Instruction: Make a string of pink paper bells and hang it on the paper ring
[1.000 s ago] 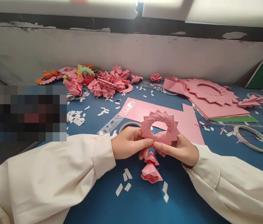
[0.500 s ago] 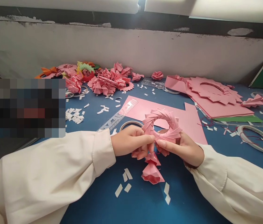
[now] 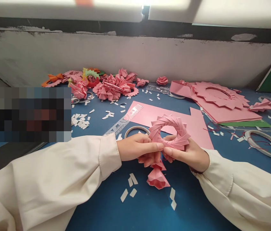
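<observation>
A folded pink paper ring (image 3: 158, 125) is held upright between both my hands above the blue table. My left hand (image 3: 141, 147) grips its lower left edge, thumb in front and fingers curled behind. On the lower right, my right hand (image 3: 185, 153) pinches it the same way, with its fingers partly hidden by the ring. Just below the hands are folded pink paper flowers (image 3: 158, 179); whether they are joined to the ring I cannot tell. Behind the ring lies a pink paper sheet (image 3: 198, 128) with a clear ruler (image 3: 123, 120) across its left corner.
Several white paper scraps (image 3: 133, 192) are scattered on the table. A tape roll (image 3: 136, 129) is by my left hand and a larger one (image 3: 267, 144) at right. Folded pink paper pieces (image 3: 109, 88) are heaped at the back; a large pink ring (image 3: 205, 99) rests on stacked sheets.
The ring has shifted slightly right and down in the view, and my left hand has moved a little right with it. Both hands keep their hold. The camera view has tilted slightly.
</observation>
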Tool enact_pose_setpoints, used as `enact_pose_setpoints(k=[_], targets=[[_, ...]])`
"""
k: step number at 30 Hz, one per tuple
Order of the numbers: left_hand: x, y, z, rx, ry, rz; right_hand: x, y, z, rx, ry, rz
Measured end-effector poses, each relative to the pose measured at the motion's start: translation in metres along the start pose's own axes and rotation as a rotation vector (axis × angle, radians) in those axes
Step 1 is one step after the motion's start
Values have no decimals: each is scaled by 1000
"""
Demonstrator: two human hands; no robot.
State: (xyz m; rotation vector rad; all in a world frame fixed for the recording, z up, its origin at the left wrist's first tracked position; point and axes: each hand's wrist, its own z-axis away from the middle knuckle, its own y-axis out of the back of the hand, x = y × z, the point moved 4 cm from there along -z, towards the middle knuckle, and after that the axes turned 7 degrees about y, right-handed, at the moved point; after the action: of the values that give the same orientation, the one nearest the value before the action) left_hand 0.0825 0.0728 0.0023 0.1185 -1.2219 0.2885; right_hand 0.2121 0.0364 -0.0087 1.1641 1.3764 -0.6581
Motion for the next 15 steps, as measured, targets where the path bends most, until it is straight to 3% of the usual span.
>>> enact_pose_setpoints(k=[9,15], targets=[[-2,-2,1,-16,-36,-1,-9,-8,-2,-99,17,-97],[-1,-3,1,16,-30,-14,-9,-7,-3,-59,15,-105]])
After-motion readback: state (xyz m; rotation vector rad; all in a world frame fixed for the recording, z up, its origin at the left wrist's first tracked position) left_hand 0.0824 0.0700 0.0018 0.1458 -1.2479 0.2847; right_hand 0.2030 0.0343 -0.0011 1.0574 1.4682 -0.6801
